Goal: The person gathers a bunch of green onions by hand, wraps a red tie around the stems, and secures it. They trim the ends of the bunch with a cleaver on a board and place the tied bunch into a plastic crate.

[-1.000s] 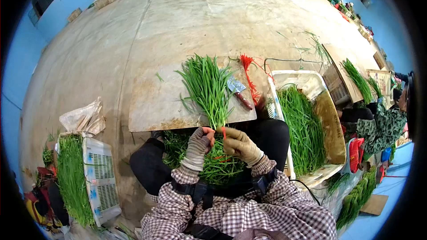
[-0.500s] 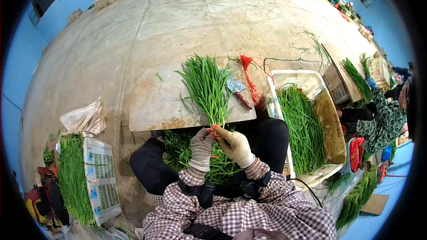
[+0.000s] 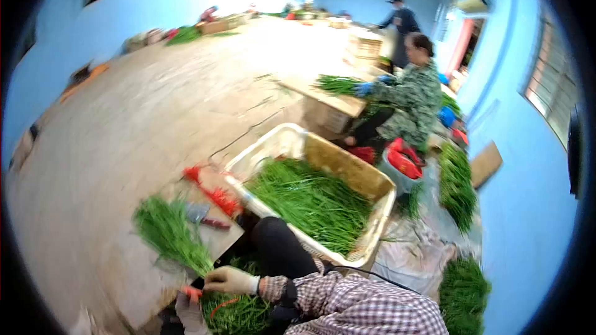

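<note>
Right now, a bunch of long, thin green stalks [image 3: 171, 232] lies on a flat grey board [image 3: 223, 241]. It slants, with leafy tips pointing up and left and stalk ends down by the hands. The right hand in a pale glove [image 3: 231, 280] is at those ends, fingers bent and close together; I can't tell what it pinches. The left hand in a grey glove [image 3: 190, 311] is blurry, so its grip can't be told. Marks on the brown cardboard box [image 3: 335, 119] are too fuzzy to read. A dirty white plastic crate [image 3: 338, 161] holds many loose green stalks [image 3: 310, 201]. A pale bucket [image 3: 400, 180] has a bright red bag [image 3: 405, 160] in it.
</note>
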The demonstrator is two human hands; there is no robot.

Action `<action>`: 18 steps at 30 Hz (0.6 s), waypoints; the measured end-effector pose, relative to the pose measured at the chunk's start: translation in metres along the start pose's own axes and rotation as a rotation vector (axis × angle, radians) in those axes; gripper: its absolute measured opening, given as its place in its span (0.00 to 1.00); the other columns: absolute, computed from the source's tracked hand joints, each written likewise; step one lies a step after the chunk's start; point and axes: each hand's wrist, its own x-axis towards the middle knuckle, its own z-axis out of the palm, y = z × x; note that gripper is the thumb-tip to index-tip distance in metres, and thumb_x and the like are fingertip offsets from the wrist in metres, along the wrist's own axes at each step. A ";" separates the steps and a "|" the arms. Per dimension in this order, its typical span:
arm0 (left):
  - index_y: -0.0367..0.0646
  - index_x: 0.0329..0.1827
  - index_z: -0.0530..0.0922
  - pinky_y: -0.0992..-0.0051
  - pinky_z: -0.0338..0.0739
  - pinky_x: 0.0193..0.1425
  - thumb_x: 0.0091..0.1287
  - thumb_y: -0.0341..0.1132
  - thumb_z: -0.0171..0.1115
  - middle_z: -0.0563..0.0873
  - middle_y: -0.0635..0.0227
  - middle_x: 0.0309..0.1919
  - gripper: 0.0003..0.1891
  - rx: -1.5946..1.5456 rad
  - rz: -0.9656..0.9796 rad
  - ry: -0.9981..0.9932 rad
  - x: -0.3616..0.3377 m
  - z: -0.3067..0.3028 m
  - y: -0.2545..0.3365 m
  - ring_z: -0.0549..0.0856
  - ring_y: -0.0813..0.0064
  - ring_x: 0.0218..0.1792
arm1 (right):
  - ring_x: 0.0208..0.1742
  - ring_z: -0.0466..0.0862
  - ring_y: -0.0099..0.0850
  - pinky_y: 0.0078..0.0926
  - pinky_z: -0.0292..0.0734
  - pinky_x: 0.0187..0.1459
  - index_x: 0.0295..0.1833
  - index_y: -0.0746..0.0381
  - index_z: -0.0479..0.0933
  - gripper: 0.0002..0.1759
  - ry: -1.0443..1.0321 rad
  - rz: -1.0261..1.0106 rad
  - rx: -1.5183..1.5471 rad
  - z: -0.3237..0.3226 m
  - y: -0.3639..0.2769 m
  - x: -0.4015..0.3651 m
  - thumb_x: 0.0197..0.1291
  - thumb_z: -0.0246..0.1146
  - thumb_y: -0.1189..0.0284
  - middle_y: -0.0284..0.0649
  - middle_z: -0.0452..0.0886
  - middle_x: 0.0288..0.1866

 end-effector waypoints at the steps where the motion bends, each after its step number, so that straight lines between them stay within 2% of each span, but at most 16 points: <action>1: 0.38 0.42 0.76 0.73 0.76 0.29 0.62 0.24 0.59 0.80 0.63 0.32 0.06 0.021 0.077 -0.043 0.007 -0.013 -0.012 0.79 0.75 0.24 | 0.33 0.76 0.29 0.28 0.72 0.39 0.38 0.65 0.76 0.12 -0.065 0.030 0.096 -0.001 0.001 0.004 0.62 0.59 0.65 0.39 0.78 0.30; 2: 0.38 0.42 0.76 0.73 0.76 0.29 0.62 0.24 0.59 0.80 0.63 0.32 0.06 0.017 0.080 -0.079 0.007 -0.004 0.013 0.79 0.75 0.24 | 0.32 0.75 0.28 0.29 0.72 0.39 0.38 0.65 0.75 0.12 -0.102 0.028 0.105 -0.002 0.004 0.008 0.63 0.58 0.65 0.37 0.78 0.29; 3: 0.41 0.41 0.77 0.73 0.75 0.37 0.65 0.31 0.58 0.80 0.64 0.33 0.05 0.209 -0.017 -0.208 -0.004 0.008 0.054 0.79 0.72 0.30 | 0.32 0.74 0.27 0.29 0.71 0.38 0.39 0.65 0.75 0.12 -0.151 0.026 0.120 -0.002 0.006 0.011 0.63 0.56 0.65 0.35 0.77 0.29; 4: 0.45 0.40 0.78 0.73 0.73 0.45 0.67 0.38 0.57 0.81 0.64 0.34 0.07 0.403 -0.113 -0.325 -0.011 0.016 0.082 0.78 0.69 0.35 | 0.31 0.74 0.29 0.30 0.70 0.36 0.40 0.64 0.74 0.12 -0.197 0.029 0.124 -0.005 -0.001 0.011 0.63 0.56 0.65 0.38 0.77 0.28; 5: 0.45 0.40 0.78 0.73 0.73 0.45 0.67 0.38 0.57 0.81 0.64 0.34 0.07 0.407 -0.111 -0.332 -0.009 0.020 0.091 0.78 0.69 0.35 | 0.31 0.74 0.29 0.30 0.70 0.36 0.40 0.64 0.74 0.12 -0.190 0.025 0.127 -0.007 -0.006 0.012 0.63 0.56 0.65 0.38 0.77 0.28; 7: 0.43 0.34 0.78 0.72 0.72 0.41 0.65 0.36 0.59 0.79 0.66 0.30 0.06 0.594 0.059 -0.409 -0.009 0.027 0.099 0.77 0.72 0.33 | 0.30 0.75 0.33 0.31 0.70 0.35 0.39 0.64 0.74 0.11 -0.216 -0.067 -0.040 -0.011 -0.017 0.015 0.62 0.56 0.66 0.41 0.77 0.29; 8: 0.43 0.31 0.76 0.73 0.72 0.38 0.64 0.35 0.59 0.77 0.67 0.26 0.06 0.579 0.055 -0.366 -0.011 0.033 0.105 0.76 0.72 0.30 | 0.30 0.75 0.37 0.32 0.71 0.34 0.39 0.64 0.73 0.10 -0.215 -0.115 -0.116 -0.016 -0.026 0.014 0.61 0.57 0.67 0.43 0.77 0.29; 9: 0.43 0.31 0.76 0.73 0.72 0.38 0.64 0.35 0.59 0.77 0.67 0.26 0.06 0.583 0.046 -0.356 -0.012 0.038 0.110 0.76 0.72 0.30 | 0.30 0.76 0.38 0.33 0.71 0.34 0.38 0.63 0.74 0.09 -0.219 -0.154 -0.123 -0.018 -0.029 0.017 0.59 0.58 0.68 0.43 0.77 0.29; 11: 0.46 0.39 0.79 0.68 0.72 0.45 0.64 0.39 0.59 0.80 0.65 0.35 0.08 0.608 -0.014 -0.294 -0.016 0.037 0.118 0.78 0.67 0.37 | 0.30 0.76 0.39 0.33 0.71 0.35 0.37 0.63 0.74 0.08 -0.233 -0.210 -0.179 -0.018 -0.031 0.022 0.58 0.59 0.69 0.44 0.77 0.29; 12: 0.38 0.31 0.75 0.76 0.71 0.28 0.63 0.28 0.60 0.82 0.65 0.27 0.04 0.536 -0.005 -0.162 -0.003 0.015 0.060 0.75 0.81 0.23 | 0.31 0.76 0.40 0.34 0.72 0.35 0.36 0.63 0.74 0.08 -0.232 -0.222 -0.206 -0.019 -0.032 0.023 0.57 0.59 0.69 0.45 0.77 0.30; 13: 0.38 0.29 0.74 0.76 0.71 0.29 0.61 0.27 0.62 0.80 0.66 0.23 0.05 0.349 0.119 -0.171 -0.009 0.032 0.079 0.74 0.81 0.22 | 0.33 0.77 0.40 0.35 0.72 0.36 0.36 0.63 0.75 0.09 -0.210 -0.225 -0.261 -0.021 -0.036 0.023 0.57 0.60 0.68 0.45 0.78 0.31; 14: 0.39 0.27 0.73 0.75 0.72 0.30 0.59 0.26 0.63 0.79 0.66 0.23 0.06 0.529 0.137 -0.220 -0.005 0.027 0.077 0.75 0.78 0.23 | 0.33 0.77 0.40 0.34 0.73 0.37 0.37 0.63 0.75 0.10 -0.187 -0.205 -0.270 -0.025 -0.042 0.022 0.57 0.60 0.67 0.45 0.78 0.31; 15: 0.39 0.26 0.73 0.73 0.73 0.30 0.58 0.25 0.63 0.77 0.66 0.25 0.06 0.505 0.178 -0.261 -0.005 0.036 0.090 0.77 0.76 0.26 | 0.35 0.78 0.41 0.34 0.73 0.38 0.40 0.62 0.76 0.11 -0.166 -0.200 -0.310 -0.027 -0.042 0.023 0.56 0.61 0.66 0.46 0.78 0.33; 16: 0.39 0.27 0.74 0.71 0.72 0.32 0.59 0.28 0.62 0.75 0.64 0.28 0.06 0.343 0.072 -0.283 -0.008 0.044 0.100 0.77 0.71 0.29 | 0.36 0.79 0.41 0.34 0.74 0.39 0.41 0.63 0.77 0.12 -0.155 -0.209 -0.333 -0.026 -0.034 0.027 0.56 0.62 0.65 0.47 0.79 0.34; 17: 0.39 0.30 0.75 0.69 0.71 0.34 0.61 0.31 0.60 0.75 0.62 0.30 0.05 0.693 0.203 -0.404 -0.003 0.023 0.085 0.77 0.65 0.30 | 0.36 0.80 0.43 0.35 0.75 0.39 0.40 0.61 0.78 0.12 -0.149 -0.268 -0.347 -0.028 -0.032 0.030 0.55 0.62 0.64 0.46 0.80 0.34; 18: 0.38 0.32 0.75 0.68 0.70 0.35 0.61 0.32 0.59 0.75 0.61 0.30 0.06 0.667 0.210 -0.412 -0.002 0.020 0.086 0.77 0.63 0.31 | 0.36 0.80 0.43 0.35 0.75 0.38 0.40 0.62 0.78 0.12 -0.156 -0.231 -0.336 -0.029 -0.039 0.028 0.55 0.62 0.65 0.46 0.80 0.34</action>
